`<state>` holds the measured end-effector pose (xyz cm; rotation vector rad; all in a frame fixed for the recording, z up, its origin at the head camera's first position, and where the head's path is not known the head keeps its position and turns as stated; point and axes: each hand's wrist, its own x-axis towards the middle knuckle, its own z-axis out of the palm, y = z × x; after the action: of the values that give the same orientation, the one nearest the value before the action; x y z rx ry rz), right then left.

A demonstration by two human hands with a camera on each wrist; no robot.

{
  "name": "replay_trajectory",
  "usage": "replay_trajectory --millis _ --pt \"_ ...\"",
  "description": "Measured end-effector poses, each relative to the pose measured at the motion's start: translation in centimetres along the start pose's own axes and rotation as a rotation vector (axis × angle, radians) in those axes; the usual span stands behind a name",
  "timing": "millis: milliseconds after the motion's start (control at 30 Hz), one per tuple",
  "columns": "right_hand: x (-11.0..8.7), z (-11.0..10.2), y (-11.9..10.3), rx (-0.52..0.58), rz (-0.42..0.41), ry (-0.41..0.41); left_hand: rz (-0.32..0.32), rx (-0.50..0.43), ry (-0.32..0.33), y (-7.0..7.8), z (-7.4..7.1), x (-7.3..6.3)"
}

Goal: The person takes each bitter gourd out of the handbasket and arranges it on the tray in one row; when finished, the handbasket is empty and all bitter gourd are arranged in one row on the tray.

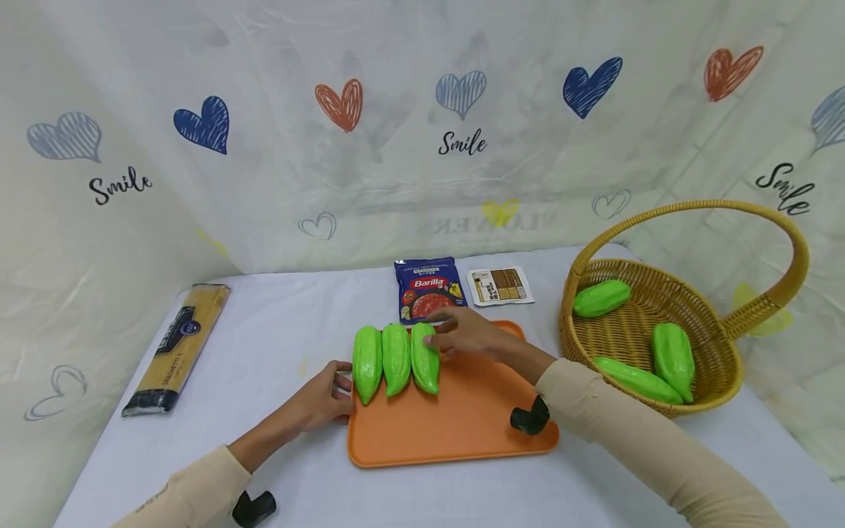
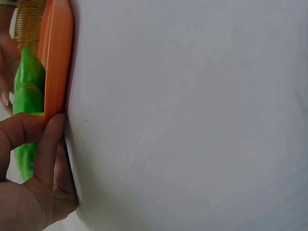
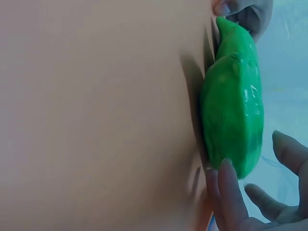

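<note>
Three glossy green ridged vegetables, a left one (image 1: 367, 364), a middle one (image 1: 396, 359) and a right one (image 1: 425, 363), lie side by side at the upper left of an orange tray (image 1: 455, 433). My left hand (image 1: 325, 398) pinches the tray's left rim between its fingers, as the left wrist view shows, beside the left vegetable. Over the tray, my right hand (image 1: 470, 334) has its fingers spread around the upper end of the right vegetable. In the right wrist view one fingertip (image 3: 227, 166) touches the end of that vegetable (image 3: 231, 110).
To the right stands a wicker basket (image 1: 716, 359) with a tall handle and three more green vegetables inside. Behind the tray lie a blue Barilla pouch (image 1: 430, 287) and a small white packet (image 1: 499, 285). A spaghetti pack (image 1: 177, 348) lies far left.
</note>
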<state>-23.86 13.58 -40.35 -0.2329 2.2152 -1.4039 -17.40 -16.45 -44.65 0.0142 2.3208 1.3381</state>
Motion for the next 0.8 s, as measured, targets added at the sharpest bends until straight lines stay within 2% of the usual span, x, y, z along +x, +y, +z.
replay_trajectory --millis 133,300,500,800 --pt "-0.4 -0.5 0.0 -0.012 0.006 0.035 0.004 0.008 0.001 0.0 0.0 0.0" --pt "-1.6 -1.3 -0.3 -0.056 -0.025 0.051 0.004 0.009 0.0 0.0 0.1 0.0" --pt "-3.9 -2.9 -0.9 -0.086 -0.053 0.049 0.008 0.013 -0.002 0.1 0.1 0.0" --pt "-8.1 -5.3 -0.5 -0.125 -0.113 0.045 0.011 0.013 -0.004 0.0 0.2 0.0"
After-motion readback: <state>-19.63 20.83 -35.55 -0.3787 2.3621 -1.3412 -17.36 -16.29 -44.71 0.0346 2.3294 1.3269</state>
